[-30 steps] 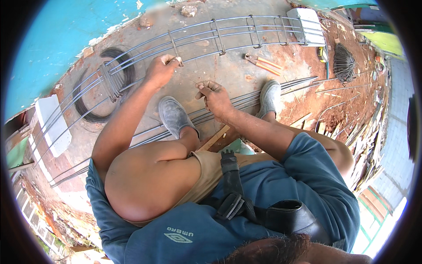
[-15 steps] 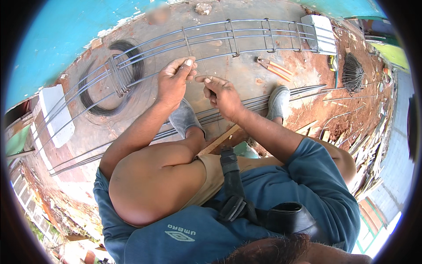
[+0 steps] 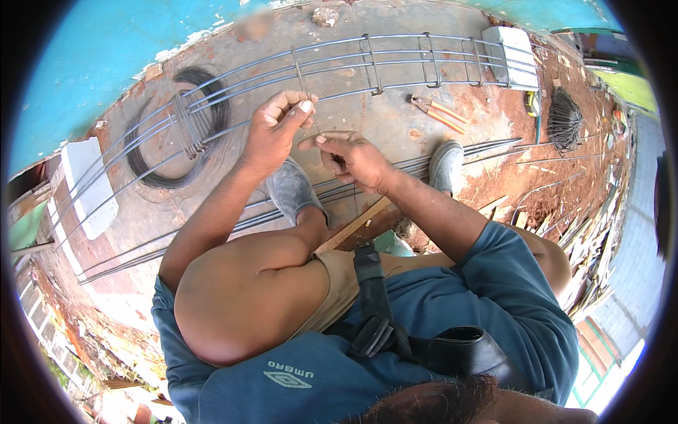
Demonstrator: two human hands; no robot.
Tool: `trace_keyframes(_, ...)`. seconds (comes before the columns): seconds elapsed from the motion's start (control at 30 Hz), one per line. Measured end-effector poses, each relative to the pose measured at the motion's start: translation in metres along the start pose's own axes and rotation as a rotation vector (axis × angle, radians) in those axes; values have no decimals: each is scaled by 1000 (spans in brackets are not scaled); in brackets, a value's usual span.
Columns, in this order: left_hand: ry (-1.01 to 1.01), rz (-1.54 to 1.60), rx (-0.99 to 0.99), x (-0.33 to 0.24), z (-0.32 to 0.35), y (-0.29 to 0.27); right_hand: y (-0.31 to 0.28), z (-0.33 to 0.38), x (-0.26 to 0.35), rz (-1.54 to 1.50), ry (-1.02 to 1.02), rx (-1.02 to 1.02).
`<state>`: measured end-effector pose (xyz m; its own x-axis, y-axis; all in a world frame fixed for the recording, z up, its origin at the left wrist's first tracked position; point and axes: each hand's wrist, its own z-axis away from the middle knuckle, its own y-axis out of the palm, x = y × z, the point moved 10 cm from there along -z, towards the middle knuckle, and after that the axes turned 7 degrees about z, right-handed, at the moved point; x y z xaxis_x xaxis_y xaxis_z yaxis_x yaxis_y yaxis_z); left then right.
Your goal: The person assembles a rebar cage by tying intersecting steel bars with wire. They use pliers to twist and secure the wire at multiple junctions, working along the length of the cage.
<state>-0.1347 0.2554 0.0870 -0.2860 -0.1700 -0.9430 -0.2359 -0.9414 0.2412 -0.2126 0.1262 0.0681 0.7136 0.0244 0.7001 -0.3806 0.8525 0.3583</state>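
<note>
My left hand is closed in a pinch, thumb against fingertips, just in front of the near bar of a long steel rebar cage. A thin tie wire runs from its fingertips toward my right hand. Slightly lower and to the right, my right hand pinches the wire between thumb and forefinger, the other fingers curled. Beyond my left hand, a single stirrup crosses the cage bars. More stirrups stand bunched together on the bars at the left.
A coil of dark wire lies at left under the cage. White blocks support its ends. Orange-handled pincers, a tape measure and a dark bundle lie right. Loose bars pass by my shoes.
Both hands have shifted a little to the left. My right hand has also dropped slightly, with its forefinger stretched further toward the wire. The cage and tools stay put.
</note>
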Motion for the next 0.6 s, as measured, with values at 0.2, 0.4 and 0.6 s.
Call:
trace_keyframes(0.2,-170,135,-97,10,1,-16,-28,4,25,237,-305,-225)
trace_keyframes(0.4,-53,-103,-97,-22,2,-6,-37,9,60,750,-513,-433)
trace_keyframes(0.6,-53,219,-180,-13,0,-9,-40,25,85,406,-455,-443)
